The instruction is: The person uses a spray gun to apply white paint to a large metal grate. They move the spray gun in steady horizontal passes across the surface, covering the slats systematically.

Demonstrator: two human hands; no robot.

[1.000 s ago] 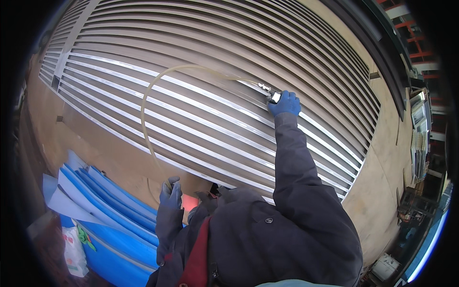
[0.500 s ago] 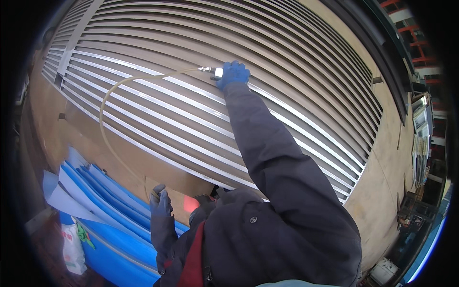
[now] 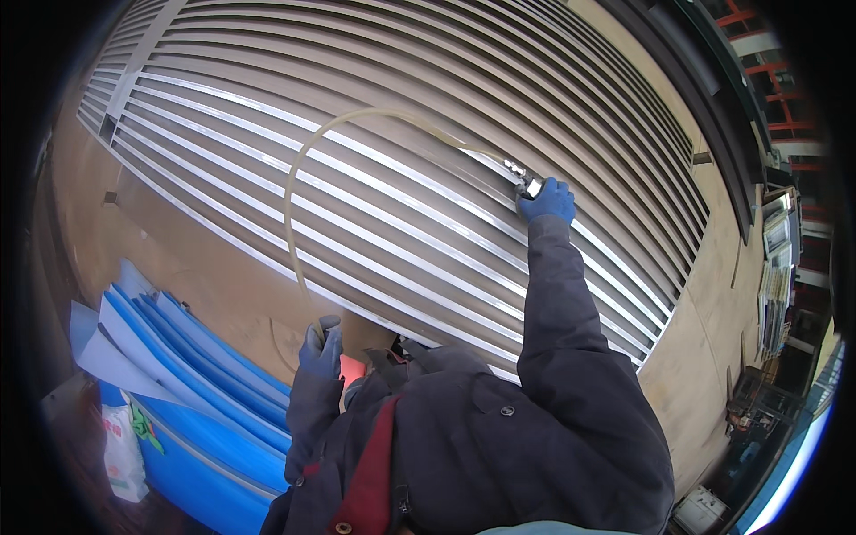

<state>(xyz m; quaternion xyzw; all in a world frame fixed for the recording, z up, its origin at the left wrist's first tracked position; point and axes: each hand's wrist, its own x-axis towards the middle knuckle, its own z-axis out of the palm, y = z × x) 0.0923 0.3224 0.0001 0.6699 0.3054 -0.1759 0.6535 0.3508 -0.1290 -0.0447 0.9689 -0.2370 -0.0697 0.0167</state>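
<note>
Here our right hand point(image 3: 547, 200) grips nozzle point(image 3: 520, 176) against slats point(image 3: 401, 196); left hand point(image 3: 321, 349) clasps hose point(image 3: 299, 169) below, keeping slack.

Slatted metal panel point(image 3: 374, 178) lies on brown board point(image 3: 205, 267); blue sheets point(image 3: 196, 374) stacked beside, apparently on floor.

Right hand point(image 3: 547, 200) holds a nozzle point(image 3: 520, 176) against the slatted panel point(image 3: 401, 116); left hand point(image 3: 320, 349) grips the hose point(image 3: 294, 192).

The slatted panel point(image 3: 401, 134) is lying ahead, a hose point(image 3: 299, 178) arcing across it from the left hand point(image 3: 321, 352) at seven o'clock to the right hand point(image 3: 547, 201) at one; stacked sheets point(image 3: 196, 357) are sitting at eight.
</note>
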